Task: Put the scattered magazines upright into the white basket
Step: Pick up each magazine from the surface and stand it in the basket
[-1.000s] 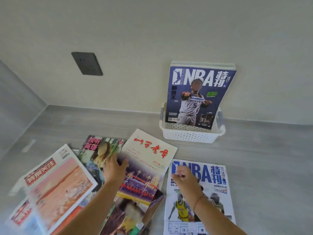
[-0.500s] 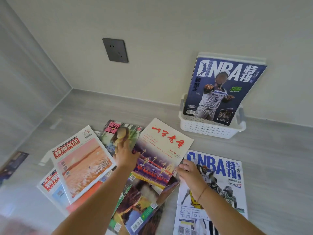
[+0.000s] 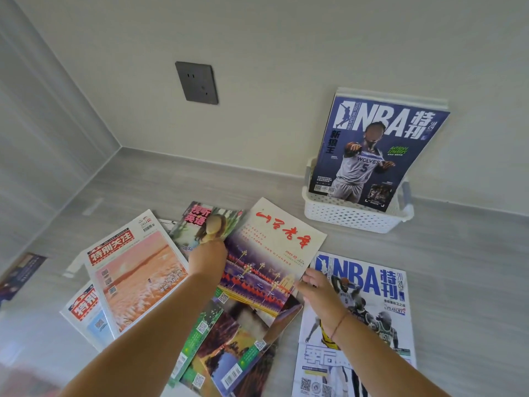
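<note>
The white basket stands against the back wall with a blue NBA magazine upright in it. Several magazines lie scattered on the grey surface. On top is a white magazine with red calligraphy. My left hand grips its left edge, fingers tucked beneath. At its lower right corner my right hand pinches the edge. Around it lie a second NBA magazine, a pink-cover magazine, an English-learning magazine and landscape-cover magazines.
A dark wall socket sits on the back wall left of the basket. A side wall closes the left. A dark blue sheet lies at the far left. Bare grey surface lies right of the magazines.
My right hand has moved from the flat NBA magazine to the white magazine's right corner. My left hand has settled on its left edge. The view has swung left.
</note>
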### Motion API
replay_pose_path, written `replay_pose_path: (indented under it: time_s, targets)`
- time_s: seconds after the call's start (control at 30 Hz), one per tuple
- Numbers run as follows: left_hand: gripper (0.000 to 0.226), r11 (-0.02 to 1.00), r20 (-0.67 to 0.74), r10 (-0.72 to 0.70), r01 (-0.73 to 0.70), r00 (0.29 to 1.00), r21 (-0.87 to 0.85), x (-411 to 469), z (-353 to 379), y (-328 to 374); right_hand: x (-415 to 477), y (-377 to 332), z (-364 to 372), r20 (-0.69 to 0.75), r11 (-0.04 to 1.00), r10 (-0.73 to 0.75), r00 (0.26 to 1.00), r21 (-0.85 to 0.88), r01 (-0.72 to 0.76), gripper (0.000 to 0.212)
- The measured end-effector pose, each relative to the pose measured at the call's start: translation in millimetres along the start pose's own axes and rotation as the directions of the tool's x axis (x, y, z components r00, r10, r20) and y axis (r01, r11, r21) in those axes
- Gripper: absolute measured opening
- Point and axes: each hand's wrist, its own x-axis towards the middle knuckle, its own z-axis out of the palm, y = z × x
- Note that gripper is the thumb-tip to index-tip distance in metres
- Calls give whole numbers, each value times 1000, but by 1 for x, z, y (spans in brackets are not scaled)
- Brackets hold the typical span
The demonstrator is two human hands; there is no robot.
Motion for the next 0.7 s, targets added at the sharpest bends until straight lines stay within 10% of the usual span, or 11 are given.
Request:
replay_pose_path:
  time_s: [0.17,0.3,0.5,0.7]
  targets:
    - [29,971,-103,216,-204,971,121,-32,-23,43,-3,-6,3,-80,997,-61,995,-51,57,43]
    - [32,937,-138,311,-328,940,-118,-63,-34,93,-7,-22,10,39,977,-5,999,214,-4,36]
    - [26,754,-229,494,-545,839,-368,-87,-18,126,-4,-22,-13,-178,975,99,979,216,-59,17]
    - [52,694,-284,360,-459,889,-555,-54,-2,100,-13,-7,-52,-131,975,135,982,197,-108,20]
